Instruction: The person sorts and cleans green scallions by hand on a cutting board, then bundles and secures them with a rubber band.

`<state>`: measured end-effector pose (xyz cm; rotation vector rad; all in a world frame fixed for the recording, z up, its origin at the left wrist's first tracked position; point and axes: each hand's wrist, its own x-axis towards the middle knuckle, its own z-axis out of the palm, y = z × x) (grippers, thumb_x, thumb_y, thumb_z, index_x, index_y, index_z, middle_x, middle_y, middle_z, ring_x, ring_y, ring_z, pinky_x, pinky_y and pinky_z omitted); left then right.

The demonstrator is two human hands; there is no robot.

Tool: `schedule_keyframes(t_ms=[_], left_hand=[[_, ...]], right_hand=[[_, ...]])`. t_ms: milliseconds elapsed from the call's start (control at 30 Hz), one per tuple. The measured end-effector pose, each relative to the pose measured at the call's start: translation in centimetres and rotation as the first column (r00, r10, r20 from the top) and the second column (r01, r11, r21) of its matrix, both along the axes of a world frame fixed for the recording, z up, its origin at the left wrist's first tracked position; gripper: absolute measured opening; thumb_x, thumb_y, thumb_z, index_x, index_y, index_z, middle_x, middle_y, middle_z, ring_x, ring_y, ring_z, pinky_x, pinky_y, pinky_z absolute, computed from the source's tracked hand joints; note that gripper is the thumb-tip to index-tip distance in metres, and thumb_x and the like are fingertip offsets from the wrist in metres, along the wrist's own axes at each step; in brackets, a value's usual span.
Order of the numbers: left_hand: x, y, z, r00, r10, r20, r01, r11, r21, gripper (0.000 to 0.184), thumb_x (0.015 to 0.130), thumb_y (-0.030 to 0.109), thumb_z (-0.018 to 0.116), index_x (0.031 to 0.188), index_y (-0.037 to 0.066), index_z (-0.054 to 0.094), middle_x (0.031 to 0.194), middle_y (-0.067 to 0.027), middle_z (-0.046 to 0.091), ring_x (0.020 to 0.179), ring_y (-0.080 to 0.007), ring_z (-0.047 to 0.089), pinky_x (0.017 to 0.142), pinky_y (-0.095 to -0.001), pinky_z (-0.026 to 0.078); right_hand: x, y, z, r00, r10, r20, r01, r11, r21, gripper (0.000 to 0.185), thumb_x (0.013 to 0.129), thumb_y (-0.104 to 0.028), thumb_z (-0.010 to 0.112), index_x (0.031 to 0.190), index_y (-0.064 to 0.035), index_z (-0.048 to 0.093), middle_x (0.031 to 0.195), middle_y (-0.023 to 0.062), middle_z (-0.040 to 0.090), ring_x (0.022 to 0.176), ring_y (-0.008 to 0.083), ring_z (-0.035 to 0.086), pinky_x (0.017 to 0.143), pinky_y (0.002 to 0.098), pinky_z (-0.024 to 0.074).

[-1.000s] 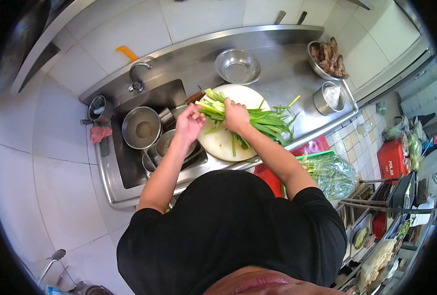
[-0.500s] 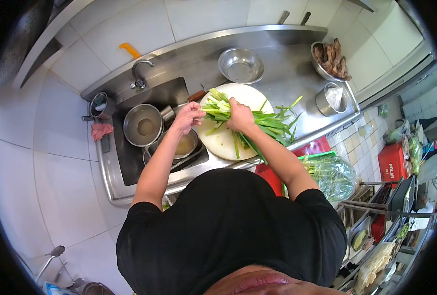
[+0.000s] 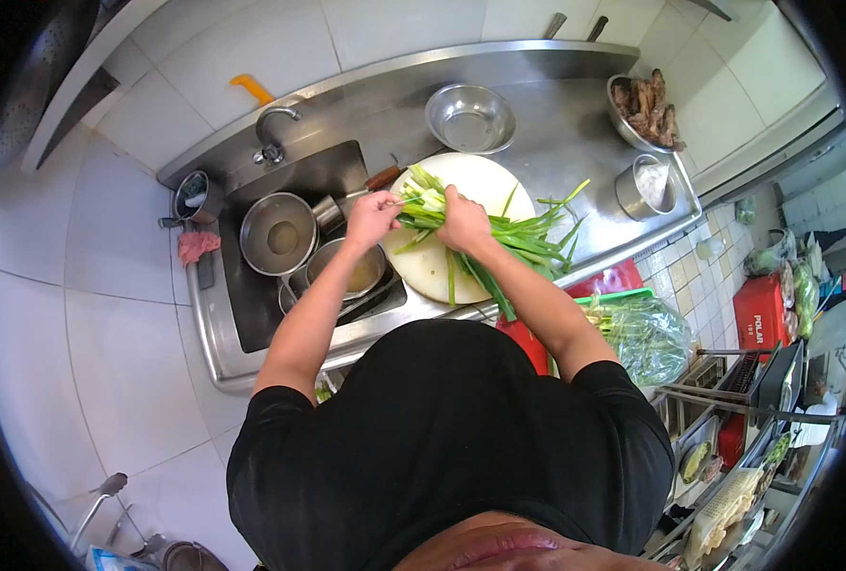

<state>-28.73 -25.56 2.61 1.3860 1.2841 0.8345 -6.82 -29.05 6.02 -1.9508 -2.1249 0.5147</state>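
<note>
A bunch of green onions [image 3: 527, 236] lies across a round white cutting board [image 3: 432, 274], its long leaves hanging over the right edge toward the counter. My right hand [image 3: 465, 223] is wrapped round the stems near their pale ends. At those ends, on the left, my left hand [image 3: 373, 219] is closed in a pinch on the tips of the stems; its fingertips are partly hidden. Just beyond the board's upper left edge shows a brown wooden handle [image 3: 383, 178]. Whatever it belongs to is mostly covered.
Left of the board, the sink [image 3: 242, 285] holds a metal pot [image 3: 278, 234] and another pan [image 3: 347, 271] under a faucet [image 3: 268, 143]. A steel bowl [image 3: 470, 119] stands behind the board. Farther right are a bowl of brown pieces [image 3: 646, 112] and a metal container [image 3: 645, 187].
My left hand has shifted slightly at the pale ends of the green onions, its fingers drawn closer together. My right hand keeps its hold. The view has moved slightly.
</note>
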Motion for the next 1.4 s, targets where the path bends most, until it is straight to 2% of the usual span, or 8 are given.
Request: schedule_keyframes(t_ms=[233, 400, 633, 967, 1133, 1233, 1300, 1400], left_hand=[[5.1, -5.0, 2.9, 0.973, 0.019, -0.229, 0.050, 0.956, 0.290, 0.018, 0.090, 0.013, 0.071, 0.106, 0.006, 0.072, 0.068, -0.0083, 0.065, 0.059, -0.0162, 0.062, 0.056, -0.0348, 0.048], [3.5, -6.1, 2.6, 0.905, -0.011, -0.425, 0.191, 0.903, 0.384, 0.020, 0.093, 0.024, 0.067, 0.103, 0.007, 0.067, 0.082, -0.0140, 0.069, 0.079, -0.0382, 0.068, 0.073, -0.0456, 0.055], [-0.2, -1.8, 4.9, 0.845, -0.200, -0.495, 0.515, 0.552, 0.656, 0.021, 0.090, 0.022, 0.070, 0.100, 0.006, 0.061, 0.094, -0.0097, 0.065, 0.087, -0.0317, 0.064, 0.075, -0.0429, 0.051], [4.4, -5.2, 6.4, 0.903, -0.393, -0.172, 0.425, 0.762, 0.488, 0.024, 0.086, 0.008, 0.076, 0.107, 0.004, 0.065, 0.090, -0.0066, 0.069, 0.084, -0.0184, 0.068, 0.077, -0.0317, 0.054], [7.7, -8.2, 8.1, 0.893, -0.433, 0.121, 0.356, 0.846, 0.396, 0.032, 0.087, 0.011, 0.078, 0.115, 0.004, 0.064, 0.097, -0.0077, 0.070, 0.088, -0.0174, 0.068, 0.085, -0.0324, 0.055], [7.7, -7.6, 9.1, 0.934, -0.346, -0.090, 0.337, 0.767, 0.546, 0.039, 0.086, 0.016, 0.078, 0.120, 0.005, 0.063, 0.105, -0.0095, 0.069, 0.098, -0.0236, 0.068, 0.098, -0.0410, 0.052], [7.0, -6.2, 9.7, 0.914, -0.069, -0.399, 0.384, 0.455, 0.803, 0.043, 0.086, 0.021, 0.077, 0.123, 0.006, 0.062, 0.111, -0.0106, 0.068, 0.106, -0.0289, 0.066, 0.107, -0.0499, 0.045], [6.3, -5.2, 10.2, 0.903, -0.212, -0.373, 0.423, 0.580, 0.696, 0.044, 0.085, 0.023, 0.077, 0.122, 0.006, 0.062, 0.110, -0.0107, 0.066, 0.106, -0.0295, 0.065, 0.108, -0.0526, 0.043]], right_hand=[[-0.4, 1.8, 0.3, 0.990, -0.144, -0.005, 0.143, 0.983, -0.114, 0.058, 0.071, -0.019, 0.078, 0.118, -0.0005, 0.048, 0.101, 0.0277, 0.071, 0.098, 0.0441, 0.071, 0.087, 0.0509, 0.0562], [3.4, 2.7, 2.2, 0.966, -0.145, -0.213, 0.127, 0.987, -0.098, 0.064, 0.065, -0.030, 0.081, 0.114, -0.0001, 0.052, 0.098, 0.0275, 0.071, 0.098, 0.0442, 0.070, 0.086, 0.0471, 0.0558], [5.2, -0.6, 5.9, 0.889, -0.011, -0.457, 0.063, 0.993, 0.099, 0.057, 0.071, -0.026, 0.082, 0.113, -0.0006, 0.053, 0.096, 0.0247, 0.072, 0.094, 0.0425, 0.071, 0.086, 0.0454, 0.0556], [7.7, 1.0, 4.7, 0.657, 0.061, -0.751, 0.219, 0.938, 0.268, 0.055, 0.072, -0.010, 0.085, 0.117, 0.0014, 0.056, 0.107, 0.0137, 0.070, 0.098, 0.0221, 0.068, 0.089, 0.0350, 0.0537], [7.8, 0.8, 6.4, 0.338, -0.035, -0.940, 0.287, 0.955, 0.068, 0.042, 0.083, -0.010, 0.081, 0.117, 0.0003, 0.060, 0.106, 0.0077, 0.070, 0.093, 0.0166, 0.067, 0.083, 0.0314, 0.0543], [8.7, 1.0, 6.3, 0.102, -0.065, -0.993, 0.263, 0.964, -0.036, 0.034, 0.084, -0.008, 0.079, 0.114, -0.0008, 0.064, 0.102, 0.0057, 0.070, 0.087, 0.0154, 0.067, 0.077, 0.0305, 0.0547], [9.4, 0.6, 6.2, 0.076, -0.056, -0.996, 0.174, 0.984, -0.042, 0.031, 0.085, -0.006, 0.076, 0.113, -0.0016, 0.065, 0.100, 0.0046, 0.069, 0.084, 0.0154, 0.066, 0.076, 0.0302, 0.0546], [9.6, -0.4, 6.2, 0.091, -0.004, -0.996, 0.101, 0.995, 0.005, 0.031, 0.084, -0.002, 0.074, 0.113, -0.0018, 0.065, 0.100, 0.0042, 0.068, 0.086, 0.0153, 0.066, 0.076, 0.0305, 0.0547]])
